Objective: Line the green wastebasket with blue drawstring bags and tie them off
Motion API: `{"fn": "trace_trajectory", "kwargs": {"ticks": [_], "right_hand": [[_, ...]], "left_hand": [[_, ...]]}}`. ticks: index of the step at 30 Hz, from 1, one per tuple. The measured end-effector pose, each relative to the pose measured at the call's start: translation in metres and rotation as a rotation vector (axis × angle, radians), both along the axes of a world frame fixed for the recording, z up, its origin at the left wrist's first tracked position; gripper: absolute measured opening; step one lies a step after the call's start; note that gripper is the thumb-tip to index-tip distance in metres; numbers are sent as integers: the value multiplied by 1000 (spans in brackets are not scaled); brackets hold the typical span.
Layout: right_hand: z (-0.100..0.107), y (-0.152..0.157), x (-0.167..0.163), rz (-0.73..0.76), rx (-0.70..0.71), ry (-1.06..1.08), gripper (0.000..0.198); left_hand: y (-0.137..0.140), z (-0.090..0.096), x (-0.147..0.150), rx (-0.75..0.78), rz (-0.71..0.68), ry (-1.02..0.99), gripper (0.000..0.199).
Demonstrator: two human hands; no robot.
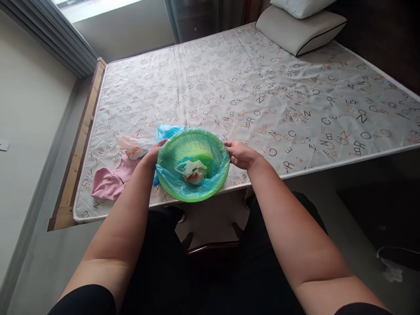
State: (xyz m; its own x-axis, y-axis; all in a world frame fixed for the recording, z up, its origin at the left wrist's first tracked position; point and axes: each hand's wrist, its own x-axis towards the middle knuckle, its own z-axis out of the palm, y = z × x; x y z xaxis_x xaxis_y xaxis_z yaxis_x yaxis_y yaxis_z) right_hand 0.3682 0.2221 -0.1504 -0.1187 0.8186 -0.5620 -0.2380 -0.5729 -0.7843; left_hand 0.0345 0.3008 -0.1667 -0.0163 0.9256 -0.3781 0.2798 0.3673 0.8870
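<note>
Between my two hands is a green round wastebasket point(215, 186), tilted so its open mouth faces me. A thin blue plastic bag point(164, 177) lines it and folds over the rim. Inside lies a crumpled white plastic bag point(194, 172) with reddish print. My left hand point(157, 151) grips the rim on the left, its fingers partly hidden behind the basket. On the opposite side my right hand point(242, 155) pinches the rim and the liner edge. More blue plastic point(169, 130) shows behind the basket.
A lettered mattress point(210, 87) on a wooden bed frame point(88, 131) spreads ahead. Left of the basket lie a pink cloth point(111, 179) and a clear printed plastic bag point(133, 144). Pillows point(295, 28) are stacked at the far right. Below is a dark-red wooden stool edge point(213, 248).
</note>
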Motion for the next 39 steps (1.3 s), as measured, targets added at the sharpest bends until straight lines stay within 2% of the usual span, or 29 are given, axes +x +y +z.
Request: {"fn": "trace_trajectory", "kwargs": {"ticks": [4,8,12,15,18,23,26,33,36,39], "right_hand": [[-4,7,-7,-170,115,-29,41],[-6,9,-10,-241,254,-144,39],[-2,3,-6,-183,470,-481,34],[3,-1,-5,-141,611,-635,35],[5,-4,-9,-115,766,-783,34],[5,-8,-24,43,986,-1054,37],[7,-9,-30,131,1030,-1122,41],[17,-19,-48,364,1092,-1116,53],[23,-24,-55,400,1103,-1059,53],[31,-25,-52,357,1021,-964,50]], "left_hand": [[4,6,-2,27,112,-74,46],[8,9,4,242,98,34,28],[9,10,15,522,60,304,17],[6,11,23,650,89,431,18],[2,12,30,669,93,505,21],[1,13,34,658,-62,649,13],[0,15,35,697,-79,662,13],[-13,23,50,620,-185,774,16],[-15,19,53,674,-197,698,17],[-11,14,47,758,-104,554,16]]}}
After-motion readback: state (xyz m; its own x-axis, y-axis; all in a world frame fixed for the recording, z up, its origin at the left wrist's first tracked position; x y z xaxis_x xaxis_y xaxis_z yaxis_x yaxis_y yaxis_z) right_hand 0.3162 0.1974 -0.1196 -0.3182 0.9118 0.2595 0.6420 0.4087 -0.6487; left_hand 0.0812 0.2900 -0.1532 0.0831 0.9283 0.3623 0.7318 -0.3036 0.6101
